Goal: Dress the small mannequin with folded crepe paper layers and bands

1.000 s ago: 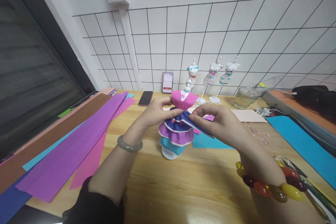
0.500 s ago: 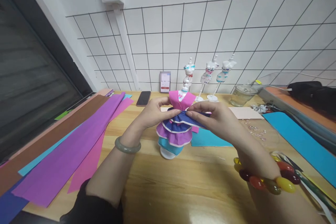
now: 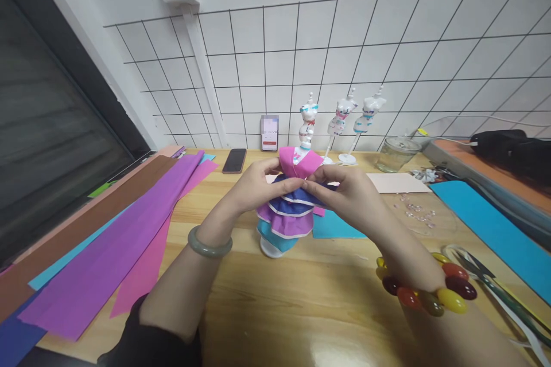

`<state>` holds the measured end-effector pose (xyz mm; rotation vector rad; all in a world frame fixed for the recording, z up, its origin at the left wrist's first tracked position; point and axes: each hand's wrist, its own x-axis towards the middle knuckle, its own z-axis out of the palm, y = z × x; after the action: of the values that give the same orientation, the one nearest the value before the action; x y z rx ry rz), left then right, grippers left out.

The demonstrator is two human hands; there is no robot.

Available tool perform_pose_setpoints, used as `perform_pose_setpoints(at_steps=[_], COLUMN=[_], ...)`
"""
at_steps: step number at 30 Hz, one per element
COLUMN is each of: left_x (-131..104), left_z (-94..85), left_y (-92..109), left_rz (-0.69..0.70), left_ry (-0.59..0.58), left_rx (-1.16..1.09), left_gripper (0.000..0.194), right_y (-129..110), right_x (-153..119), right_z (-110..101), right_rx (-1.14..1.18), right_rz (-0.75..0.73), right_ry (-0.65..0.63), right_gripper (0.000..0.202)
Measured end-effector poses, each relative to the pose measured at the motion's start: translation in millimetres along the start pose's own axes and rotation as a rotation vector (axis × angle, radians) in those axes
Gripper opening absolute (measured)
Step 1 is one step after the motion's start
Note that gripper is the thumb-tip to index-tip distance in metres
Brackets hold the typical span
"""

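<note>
Left hand (image 3: 256, 186) grip: pinching navy ruffle (image 3: 303, 195) at waist | right hand (image 3: 355, 192) grip: pinching its top edge, thumbs close | dressed form (image 3: 289, 225): one, upright on surface (image 3: 258, 304) between hands | best: small even pleats, light pressure | behind: two phones (image 3: 235, 161), then three white mannequins (image 3: 340, 117)

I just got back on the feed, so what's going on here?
A person's two bare hands are at the waist of a small dressed mannequin. The left hand grips the waist, thumb in front; the right hand pinches the top dark blue ruffle close beside that thumb. Three other mannequins stand behind, and coloured sheets lie on both sides of the table.
</note>
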<state>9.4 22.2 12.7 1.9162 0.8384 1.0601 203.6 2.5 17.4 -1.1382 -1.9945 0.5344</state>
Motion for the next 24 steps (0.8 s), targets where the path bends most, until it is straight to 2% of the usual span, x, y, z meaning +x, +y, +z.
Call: perform_pose_setpoints(at_steps=[4,12,20,24], left_x=[-0.2,-0.5,-0.1,0.3], left_z=[3.2,2.2,1.2,1.6], left_y=[1.0,-3.7,-3.3,-4.2], left_rz=[-0.013,-0.039,-0.017,-0.001], left_ry=[0.022,0.009,0.001,0.017], left_rx=[0.013,-0.064,-0.001,0.007], left_gripper=[0.035,0.032,0.030,0.032], right_y=[2.6,1.1,-0.5,-0.4], right_x=[1.1,0.0,1.2,0.3], right_z=[0.4,-4.5,-5.4,-5.3], right_rx=[-0.016,0.091,0.160,0.190], right_rz=[0.025,0.015,-0.043,0.010], right_ry=[0.033,-0.068,-0.081,-0.090], right_gripper=[0.021,0.021,0.017,0.019])
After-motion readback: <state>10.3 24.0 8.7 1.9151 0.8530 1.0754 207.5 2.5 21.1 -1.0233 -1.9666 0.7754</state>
